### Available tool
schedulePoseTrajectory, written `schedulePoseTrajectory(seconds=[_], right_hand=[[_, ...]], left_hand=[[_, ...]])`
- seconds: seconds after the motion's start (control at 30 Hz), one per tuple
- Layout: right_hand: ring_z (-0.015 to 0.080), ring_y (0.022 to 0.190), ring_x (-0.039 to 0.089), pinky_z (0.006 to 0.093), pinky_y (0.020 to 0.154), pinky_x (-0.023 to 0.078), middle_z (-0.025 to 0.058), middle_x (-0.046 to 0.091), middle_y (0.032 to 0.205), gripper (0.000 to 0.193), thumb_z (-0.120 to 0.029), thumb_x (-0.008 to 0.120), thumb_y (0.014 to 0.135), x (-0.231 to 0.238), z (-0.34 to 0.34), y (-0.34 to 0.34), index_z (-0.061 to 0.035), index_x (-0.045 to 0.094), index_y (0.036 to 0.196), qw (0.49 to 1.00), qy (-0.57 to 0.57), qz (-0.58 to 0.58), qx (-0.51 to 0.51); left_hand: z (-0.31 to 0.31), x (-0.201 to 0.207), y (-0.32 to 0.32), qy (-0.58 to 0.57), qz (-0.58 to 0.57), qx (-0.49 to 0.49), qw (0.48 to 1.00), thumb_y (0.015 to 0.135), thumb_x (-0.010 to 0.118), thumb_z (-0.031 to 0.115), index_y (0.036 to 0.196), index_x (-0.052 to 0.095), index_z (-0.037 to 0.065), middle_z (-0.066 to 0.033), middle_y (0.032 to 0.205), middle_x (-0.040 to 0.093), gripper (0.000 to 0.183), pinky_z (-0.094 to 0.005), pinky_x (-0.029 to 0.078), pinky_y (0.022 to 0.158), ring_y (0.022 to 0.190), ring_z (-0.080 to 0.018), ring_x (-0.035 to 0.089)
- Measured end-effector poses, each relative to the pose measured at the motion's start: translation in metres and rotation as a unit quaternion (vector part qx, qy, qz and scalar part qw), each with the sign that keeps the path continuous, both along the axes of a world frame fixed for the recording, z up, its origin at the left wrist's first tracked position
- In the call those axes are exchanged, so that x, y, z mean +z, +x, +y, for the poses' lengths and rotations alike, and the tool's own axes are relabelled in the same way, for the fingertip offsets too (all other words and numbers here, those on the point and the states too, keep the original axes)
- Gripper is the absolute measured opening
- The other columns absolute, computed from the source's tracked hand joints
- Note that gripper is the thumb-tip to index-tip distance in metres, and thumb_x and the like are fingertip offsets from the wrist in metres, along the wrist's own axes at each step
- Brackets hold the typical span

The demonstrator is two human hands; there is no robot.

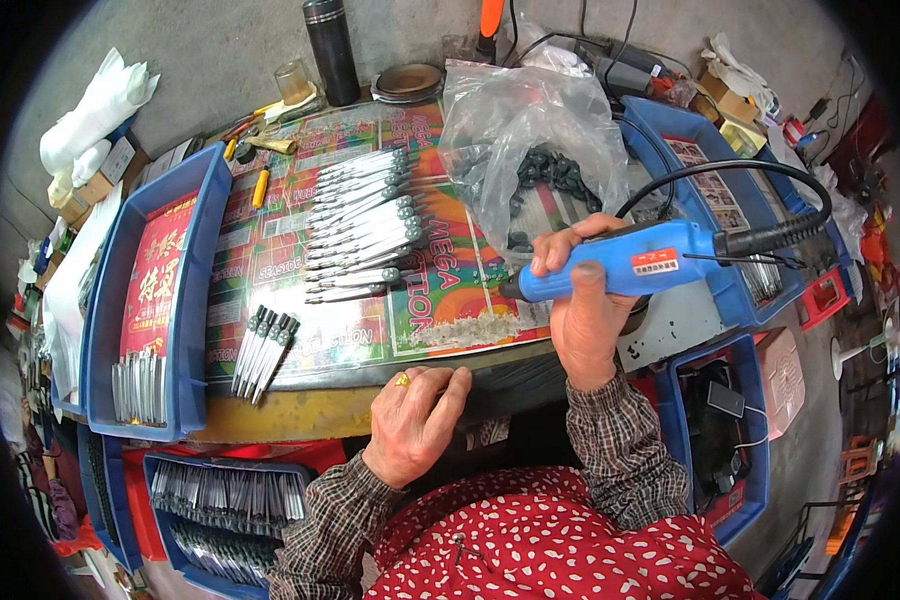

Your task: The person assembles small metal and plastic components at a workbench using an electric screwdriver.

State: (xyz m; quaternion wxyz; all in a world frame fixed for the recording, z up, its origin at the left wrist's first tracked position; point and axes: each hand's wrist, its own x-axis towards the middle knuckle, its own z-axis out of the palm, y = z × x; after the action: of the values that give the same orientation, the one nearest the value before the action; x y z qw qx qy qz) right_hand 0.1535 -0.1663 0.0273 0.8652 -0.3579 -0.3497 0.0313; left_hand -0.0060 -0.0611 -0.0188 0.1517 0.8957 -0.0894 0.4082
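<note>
A blue corded electric screwdriver [610, 265] lies across my right hand [585, 315], whose fingers and thumb wrap its body. Its dark tip points left over the table, touching no work piece. My left hand [417, 420] rests at the table's front edge with curled fingers; anything in them is hidden. Beyond it, silver rods with dark ends [365, 225] lie in a long row on the printed table cover [350, 345]. A smaller bunch of silver rods with black ends [263, 352] sits to the left of that hand.
A clear plastic bag [530, 110] with black parts stands behind the screwdriver. Blue trays flank the table: a left tray [210, 215] with silver rods and a right tray [660, 120]. A lower bin [155, 468] holds many rods. At the back stands a black flask [332, 55].
</note>
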Motion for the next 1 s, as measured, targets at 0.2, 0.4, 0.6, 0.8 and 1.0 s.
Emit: schedulePoseTrajectory(seconds=[0.2, 0.4, 0.6, 0.8, 1.0], right_hand=[[0.0177, 0.072, 0.052, 0.0329, 0.07, 0.044, 0.0054, 0.052, 0.075, 0.034, -0.005, 0.064, 0.075, 0.0, 0.004, 0.001, -0.0029, 0.044, 0.102, 1.0, -0.01, -0.015, -0.011], [0.0183, 0.071, 0.052, 0.0334, 0.069, 0.044, 0.006, 0.051, 0.075, 0.037, -0.011, 0.066, 0.075, 0.002, -0.003, -0.009, -0.0035, 0.044, 0.103, 1.0, 0.0, 0.011, 0.002], [0.0165, 0.064, 0.05, 0.0358, 0.073, 0.04, 0.0035, 0.05, 0.071, 0.054, -0.048, 0.069, 0.07, 0.01, -0.014, -0.024, -0.0097, 0.043, 0.099, 0.998, -0.041, 0.038, 0.002], [0.0177, 0.064, 0.05, 0.0337, 0.066, 0.042, 0.0062, 0.05, 0.071, 0.049, -0.034, 0.071, 0.073, 0.013, -0.022, -0.031, -0.0058, 0.041, 0.1, 0.998, 0.016, 0.049, 0.043], [0.0177, 0.062, 0.05, 0.0339, 0.066, 0.041, 0.0053, 0.05, 0.069, 0.053, -0.041, 0.073, 0.069, 0.019, -0.026, -0.039, -0.0079, 0.041, 0.097, 0.996, -0.001, 0.059, 0.073]], left_hand=[[0.0, 0.003, -0.002, 0.012, -0.001, -0.006, 1.0, 0.062, 0.06, -0.001, 0.094, 0.057, -0.002, -0.0089, 0.082, 0.054, 0.032, -0.0288, 0.045, 0.056, 0.067, -0.0192, 0.055], [0.0, 0.001, -0.001, -0.002, -0.002, -0.006, 1.0, 0.064, 0.063, -0.002, 0.093, 0.056, -0.002, -0.0099, 0.082, 0.055, 0.029, -0.0295, 0.045, 0.055, 0.066, -0.0201, 0.055], [-0.002, 0.0, 0.002, -0.016, -0.014, 0.01, 1.0, 0.067, 0.065, -0.002, 0.092, 0.056, -0.002, -0.0104, 0.081, 0.055, 0.027, -0.0299, 0.045, 0.055, 0.065, -0.0206, 0.055], [0.0, 0.001, -0.001, 0.012, 0.006, -0.008, 1.0, 0.062, 0.063, -0.002, 0.095, 0.057, -0.001, -0.0086, 0.08, 0.054, 0.033, -0.0288, 0.044, 0.055, 0.067, -0.0193, 0.055], [-0.002, 0.005, -0.001, 0.01, 0.01, -0.002, 1.0, 0.062, 0.063, -0.003, 0.091, 0.058, -0.001, -0.0074, 0.079, 0.054, 0.03, -0.0287, 0.044, 0.055, 0.067, -0.0188, 0.055]])
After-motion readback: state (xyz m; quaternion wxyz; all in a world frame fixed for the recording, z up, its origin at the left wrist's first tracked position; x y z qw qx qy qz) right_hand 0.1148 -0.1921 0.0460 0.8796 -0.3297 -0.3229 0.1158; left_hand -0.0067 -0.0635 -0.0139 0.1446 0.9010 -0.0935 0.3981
